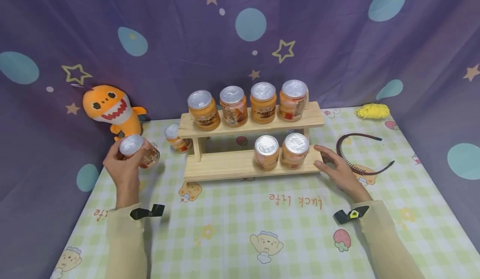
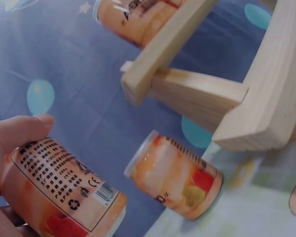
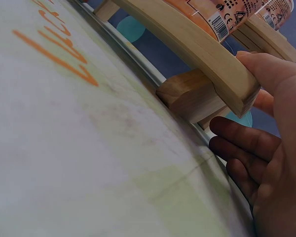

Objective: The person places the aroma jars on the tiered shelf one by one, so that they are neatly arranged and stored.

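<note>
My left hand (image 1: pixel 125 168) grips an orange can (image 1: pixel 151 156) with a silver lid, raised at the left of the shelf; in the left wrist view its printed label and barcode show. Behind it, another orange can (image 2: pixel 177 180) stands on the table beside the shelf's left end. The two-tier wooden shelf (image 1: pixel 221 168) bears several such cans on top and two, a left one (image 1: pixel 266 156) and a right one (image 1: pixel 295 154), at the right of its lower tier. My right hand (image 3: pixel 266 133) holds the lower plank's right end between thumb and index finger, other fingers loosely bent below.
An orange shark plush (image 1: pixel 112 108) sits at the back left. A dark toothed headband (image 1: pixel 339 149) lies right of the shelf, near my right hand. Yellow yarn (image 1: pixel 373 111) lies at the back right. A patterned curtain (image 1: pixel 240 54) hangs behind the checked tablecloth (image 1: pixel 232 237).
</note>
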{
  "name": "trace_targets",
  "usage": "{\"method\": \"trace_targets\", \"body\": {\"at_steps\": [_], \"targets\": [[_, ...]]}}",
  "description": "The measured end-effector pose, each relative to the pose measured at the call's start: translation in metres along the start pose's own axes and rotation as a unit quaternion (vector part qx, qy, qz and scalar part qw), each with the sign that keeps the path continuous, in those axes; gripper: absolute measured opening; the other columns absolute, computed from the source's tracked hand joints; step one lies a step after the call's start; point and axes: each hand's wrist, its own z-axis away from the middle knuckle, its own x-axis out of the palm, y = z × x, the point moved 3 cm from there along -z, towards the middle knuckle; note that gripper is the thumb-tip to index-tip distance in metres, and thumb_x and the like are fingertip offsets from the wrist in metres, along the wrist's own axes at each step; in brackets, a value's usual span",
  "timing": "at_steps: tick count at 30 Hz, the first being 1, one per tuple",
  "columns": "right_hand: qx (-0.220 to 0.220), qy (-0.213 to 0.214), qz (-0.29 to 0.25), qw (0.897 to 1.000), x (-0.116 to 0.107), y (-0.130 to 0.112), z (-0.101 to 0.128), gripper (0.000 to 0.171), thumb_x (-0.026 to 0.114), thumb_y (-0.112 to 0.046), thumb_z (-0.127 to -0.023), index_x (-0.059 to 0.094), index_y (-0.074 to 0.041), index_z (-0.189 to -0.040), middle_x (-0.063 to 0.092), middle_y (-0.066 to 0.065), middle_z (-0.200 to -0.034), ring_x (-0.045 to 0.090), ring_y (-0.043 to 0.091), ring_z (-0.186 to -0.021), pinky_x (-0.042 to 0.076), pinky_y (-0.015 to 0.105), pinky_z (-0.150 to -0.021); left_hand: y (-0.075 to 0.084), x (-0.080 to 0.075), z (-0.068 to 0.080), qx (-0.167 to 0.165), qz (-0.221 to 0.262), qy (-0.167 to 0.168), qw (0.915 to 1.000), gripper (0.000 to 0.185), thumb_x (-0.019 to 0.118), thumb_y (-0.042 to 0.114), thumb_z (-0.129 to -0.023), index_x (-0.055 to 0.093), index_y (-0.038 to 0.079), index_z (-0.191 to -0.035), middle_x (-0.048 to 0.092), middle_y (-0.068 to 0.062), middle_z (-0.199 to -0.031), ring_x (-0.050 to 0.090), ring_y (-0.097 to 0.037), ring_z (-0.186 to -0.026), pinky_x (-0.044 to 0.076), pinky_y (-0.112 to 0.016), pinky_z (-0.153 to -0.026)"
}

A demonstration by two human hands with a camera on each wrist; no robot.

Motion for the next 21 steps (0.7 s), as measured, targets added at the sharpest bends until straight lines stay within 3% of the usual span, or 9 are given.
{"method": "trace_targets", "body": {"at_steps": [10, 15, 21], "targets": [[0.005, -0.001, 0.000, 1.000, 0.001, 0.001, 0.001, 0.052, 0.059, -0.021, -0.101, 0.045, -0.012, -0.150, 0.048, 0.017, -0.153, 0.048, -0.017, -0.112, 0.038, 0.008, -0.096, 0.017, -0.001, 0.020, 0.024, -0.013, -0.023, 0.9994, 0.055, 0.092, -0.001, -0.064, 0.073, 0.008, -0.115, 0.069, 0.006, -0.100, 0.061, -0.010, -0.090, 0.049, -0.015, -0.077], [0.003, -0.001, -0.002, 1.000, 0.000, 0.000, 0.001, 0.052, 0.059, -0.021, -0.101, 0.045, -0.011, -0.150, 0.049, 0.017, -0.151, 0.049, -0.016, -0.111, 0.038, 0.008, -0.096, 0.027, 0.001, 0.032, 0.036, 0.003, -0.043, 0.9984, 0.055, 0.090, -0.005, -0.064, 0.072, 0.004, -0.115, 0.070, 0.005, -0.100, 0.062, -0.009, -0.086, 0.051, -0.013, -0.072], [0.002, 0.001, 0.000, 1.000, 0.000, -0.001, 0.000, 0.052, 0.060, -0.021, -0.101, 0.045, -0.012, -0.150, 0.051, 0.017, -0.150, 0.050, -0.016, -0.110, 0.039, 0.009, -0.094, 0.036, 0.007, 0.045, 0.029, -0.016, -0.067, 0.9972, 0.058, 0.090, -0.004, -0.066, 0.071, 0.004, -0.119, 0.069, 0.006, -0.102, 0.060, -0.010, -0.089, 0.051, -0.012, -0.073]]}}
